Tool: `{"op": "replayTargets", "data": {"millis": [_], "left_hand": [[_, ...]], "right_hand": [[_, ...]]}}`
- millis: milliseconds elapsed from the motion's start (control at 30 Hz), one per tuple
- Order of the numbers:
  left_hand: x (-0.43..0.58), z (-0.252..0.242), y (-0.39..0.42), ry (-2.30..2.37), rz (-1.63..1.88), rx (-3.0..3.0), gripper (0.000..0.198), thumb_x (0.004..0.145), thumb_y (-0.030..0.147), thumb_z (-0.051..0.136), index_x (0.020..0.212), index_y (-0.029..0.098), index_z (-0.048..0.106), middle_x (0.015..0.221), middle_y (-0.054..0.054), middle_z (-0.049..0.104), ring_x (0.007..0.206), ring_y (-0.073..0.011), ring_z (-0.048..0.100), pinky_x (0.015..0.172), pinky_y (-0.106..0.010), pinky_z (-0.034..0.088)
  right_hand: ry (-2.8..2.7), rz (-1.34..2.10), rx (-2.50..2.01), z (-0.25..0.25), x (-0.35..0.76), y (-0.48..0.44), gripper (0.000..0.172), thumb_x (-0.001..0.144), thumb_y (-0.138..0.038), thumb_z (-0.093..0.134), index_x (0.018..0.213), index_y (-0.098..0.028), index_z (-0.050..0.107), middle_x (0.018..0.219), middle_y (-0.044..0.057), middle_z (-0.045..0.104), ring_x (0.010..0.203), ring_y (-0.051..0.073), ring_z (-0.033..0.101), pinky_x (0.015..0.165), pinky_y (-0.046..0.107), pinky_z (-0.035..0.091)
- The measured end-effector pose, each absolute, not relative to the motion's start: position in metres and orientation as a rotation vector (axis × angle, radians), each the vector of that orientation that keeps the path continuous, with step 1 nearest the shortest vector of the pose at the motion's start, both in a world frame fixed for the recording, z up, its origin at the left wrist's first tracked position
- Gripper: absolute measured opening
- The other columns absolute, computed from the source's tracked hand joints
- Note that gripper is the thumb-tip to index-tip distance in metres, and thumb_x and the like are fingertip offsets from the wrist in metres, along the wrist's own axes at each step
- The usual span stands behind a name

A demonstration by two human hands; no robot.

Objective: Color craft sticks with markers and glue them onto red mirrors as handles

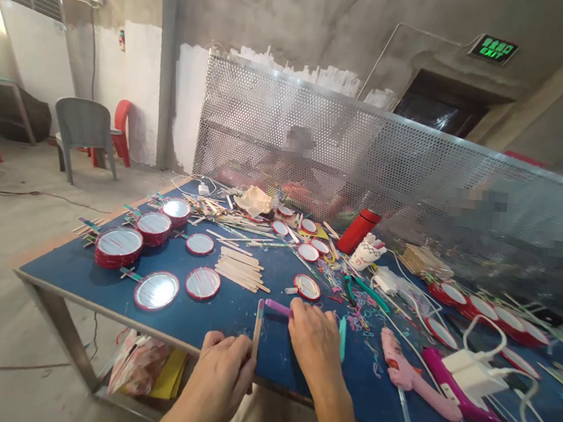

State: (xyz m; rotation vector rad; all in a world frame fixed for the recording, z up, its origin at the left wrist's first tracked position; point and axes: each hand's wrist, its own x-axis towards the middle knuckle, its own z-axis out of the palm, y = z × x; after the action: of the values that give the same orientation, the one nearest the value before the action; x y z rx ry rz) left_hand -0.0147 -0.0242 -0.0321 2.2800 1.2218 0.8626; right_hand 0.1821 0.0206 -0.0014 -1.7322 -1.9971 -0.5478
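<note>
On the near side of the row of bare sticks (240,268), the left hand (226,365) has its fingers clamped on a wooden craft stick (257,333); the right hand (315,339) grips a purple marker (278,309). Best to brace the stick low and stroke lightly.

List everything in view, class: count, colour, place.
Table: one, blue, foreground.
Discs: many, red-rimmed, across table.
Loose sticks: many, pale, table centre.
Bottle: one, red, far side.
Cup: one, white, beside bottle.
Scraps: many, multicoloured, tabletop.
Glue gun: one, pink, right.
Power strip: one, magenta, right.
Perforated panel: one, grey, behind table.
Exit sign: one, green, upper right.
Chairs: several, grey and red, left.
Left hand: one, lower centre, holding wooden stick.
Right hand: one, centre, holding purple rod.
</note>
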Motion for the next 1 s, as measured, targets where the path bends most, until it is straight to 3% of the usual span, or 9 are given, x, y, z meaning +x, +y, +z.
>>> {"op": "replayTargets", "data": {"millis": [200, 333, 400, 1000], "left_hand": [[-0.015, -0.026, -0.027, 1.254, 0.813, 2.266, 0.027, 0.100, 0.014, 0.037, 0.076, 0.022, 0.044, 0.070, -0.001, 0.072, 0.070, -0.0192, 0.069, 0.080, -0.037, 0.038], [-0.014, -0.023, -0.029, 1.289, 0.768, 2.256, 0.025, 0.100, 0.015, 0.037, 0.077, 0.021, 0.046, 0.072, -0.001, 0.071, 0.071, -0.0199, 0.069, 0.079, -0.038, 0.038], [-0.014, -0.022, -0.030, 1.300, 0.768, 2.247, 0.026, 0.099, 0.014, 0.037, 0.076, 0.021, 0.046, 0.071, -0.001, 0.069, 0.070, -0.0197, 0.068, 0.078, -0.037, 0.038], [-0.012, -0.015, -0.033, 1.286, 0.852, 2.291, 0.027, 0.096, 0.012, 0.039, 0.071, 0.023, 0.043, 0.066, 0.002, 0.066, 0.063, -0.0156, 0.066, 0.073, -0.034, 0.039]], "right_hand": [[-1.561, -0.462, -1.406, -0.025, 0.164, -0.003, 0.020, 0.102, -0.026, 0.044, 0.092, -0.019, 0.060, 0.072, 0.003, 0.070, 0.060, 0.017, 0.066, 0.059, 0.028, 0.048], [-1.322, 0.135, -1.020, -0.038, 0.141, -0.027, 0.005, 0.098, -0.020, 0.058, 0.102, -0.020, 0.061, 0.074, -0.001, 0.068, 0.062, 0.015, 0.068, 0.058, 0.027, 0.055], [-1.271, 0.273, -0.911, -0.041, 0.132, -0.032, 0.007, 0.096, -0.016, 0.061, 0.102, -0.020, 0.062, 0.075, -0.002, 0.067, 0.062, 0.015, 0.068, 0.058, 0.026, 0.056], [-1.355, 0.295, -0.843, -0.037, 0.130, -0.033, 0.017, 0.094, -0.008, 0.058, 0.103, -0.020, 0.065, 0.075, 0.000, 0.068, 0.067, 0.015, 0.068, 0.058, 0.026, 0.057]]}}
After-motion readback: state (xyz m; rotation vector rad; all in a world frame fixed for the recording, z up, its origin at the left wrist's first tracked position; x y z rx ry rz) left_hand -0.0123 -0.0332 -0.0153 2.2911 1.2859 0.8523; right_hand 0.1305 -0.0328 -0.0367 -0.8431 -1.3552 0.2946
